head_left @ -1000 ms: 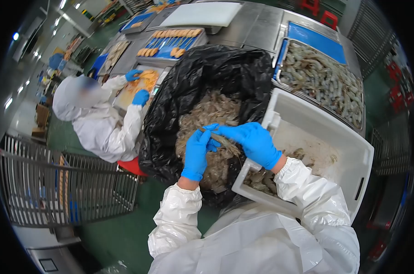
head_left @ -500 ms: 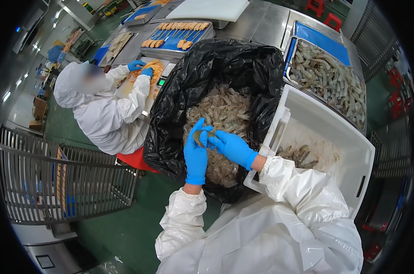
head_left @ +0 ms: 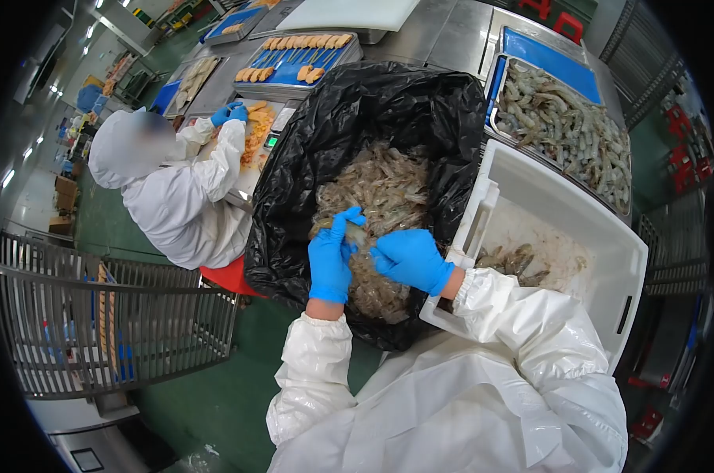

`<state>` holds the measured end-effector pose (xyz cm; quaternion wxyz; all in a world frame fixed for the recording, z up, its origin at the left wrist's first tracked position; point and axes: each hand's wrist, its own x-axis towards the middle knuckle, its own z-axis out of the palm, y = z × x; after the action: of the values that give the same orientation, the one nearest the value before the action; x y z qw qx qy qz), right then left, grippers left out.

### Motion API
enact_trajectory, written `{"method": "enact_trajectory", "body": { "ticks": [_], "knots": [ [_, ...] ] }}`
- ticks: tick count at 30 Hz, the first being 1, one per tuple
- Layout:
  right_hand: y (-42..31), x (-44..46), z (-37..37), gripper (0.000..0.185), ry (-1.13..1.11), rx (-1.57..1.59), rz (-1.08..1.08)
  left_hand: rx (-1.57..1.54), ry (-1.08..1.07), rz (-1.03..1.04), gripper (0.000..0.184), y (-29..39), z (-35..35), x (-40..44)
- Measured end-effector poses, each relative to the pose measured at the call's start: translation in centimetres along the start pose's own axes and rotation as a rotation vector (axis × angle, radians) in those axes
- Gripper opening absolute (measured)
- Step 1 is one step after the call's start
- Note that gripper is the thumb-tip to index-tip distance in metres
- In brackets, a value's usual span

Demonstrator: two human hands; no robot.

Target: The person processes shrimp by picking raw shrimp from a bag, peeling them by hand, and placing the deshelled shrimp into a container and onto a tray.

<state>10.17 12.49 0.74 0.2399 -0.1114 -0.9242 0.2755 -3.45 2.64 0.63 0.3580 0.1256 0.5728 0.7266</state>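
Note:
My left hand (head_left: 330, 258), in a blue glove, is closed on a shrimp (head_left: 355, 234) between thumb and fingers. Just to its right, my right hand (head_left: 417, 262) has its gloved fingers pinched together, a small gap from the shrimp. Whatever its fingertips hold is too small to make out. Both hands hover above a heap of shrimp shells (head_left: 381, 185) in a container lined with a black plastic bag (head_left: 294, 213). A few whole shrimp (head_left: 522, 264) lie in the white plastic crate (head_left: 558, 189) beside my right forearm.
A metal tray of many shrimp (head_left: 562, 126) stands beyond the crate. At the left, a co-worker (head_left: 187, 189) in white handles orange pieces by a scale (head_left: 282, 122). Skewered pieces lie on a blue tray (head_left: 286, 71) farther back. A metal rack (head_left: 113, 315) stands at lower left.
My hands have come apart: the right hand has drawn away to the right from the shrimp, its fingers curling in. The left hand still holds the shrimp and has shifted slightly left.

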Motion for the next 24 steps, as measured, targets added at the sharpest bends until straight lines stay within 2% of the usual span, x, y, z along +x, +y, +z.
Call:
{"method": "enact_trajectory", "body": {
  "ticks": [1, 3, 4, 7, 8, 11, 15, 19, 22, 24],
  "knots": [
    [0.5, -0.1, 0.0, 0.025, 0.005, -0.015, 0.042, -0.068, 0.021, -0.006, 0.024, 0.0, -0.4, 0.3],
    [1.6, 0.3, -0.2, 0.026, 0.014, -0.05, 0.122, 0.055, 0.075, 0.06, 0.025, 0.5, -0.5, 0.4],
    [2.0, 0.8, -0.8, 0.024, -0.122, -0.18, 0.169, 0.121, 0.067, 0.093, 0.026, 1.0, -0.3, 0.2],
    [3.8, 2.1, -1.1, 0.029, 0.235, -0.392, -0.275, 0.249, 0.039, 0.153, 0.025, 2.0, 0.8, -0.7],
    [3.7, 1.9, -1.1, 0.038, 0.176, -0.333, -0.253, 0.279, 0.032, 0.169, 0.025, 2.0, 1.1, -0.9],
    [0.5, 2.7, -2.8, 0.039, -0.268, -0.015, 0.142, 0.417, -0.021, 0.241, 0.021, 1.1, 1.6, -1.4],
    [0.9, 2.0, -0.5, 0.03, -0.187, -0.111, 0.092, 0.51, -0.069, 0.473, 0.018, 0.3, 3.1, -2.2],
    [1.2, 0.8, 0.7, 0.022, -0.078, -0.11, 0.069, 0.468, -0.095, 0.298, 0.016, 0.8, 3.2, -2.6],
    [1.3, 0.0, 1.1, 0.02, -0.028, -0.025, 0.132, 0.476, -0.107, 0.259, 0.016, 1.0, 3.2, -2.8],
    [1.4, -0.1, 0.7, 0.021, -0.055, 0.169, 0.252, 0.417, -0.079, 0.199, 0.017, 0.5, 3.0, -2.7]
  ]
}}
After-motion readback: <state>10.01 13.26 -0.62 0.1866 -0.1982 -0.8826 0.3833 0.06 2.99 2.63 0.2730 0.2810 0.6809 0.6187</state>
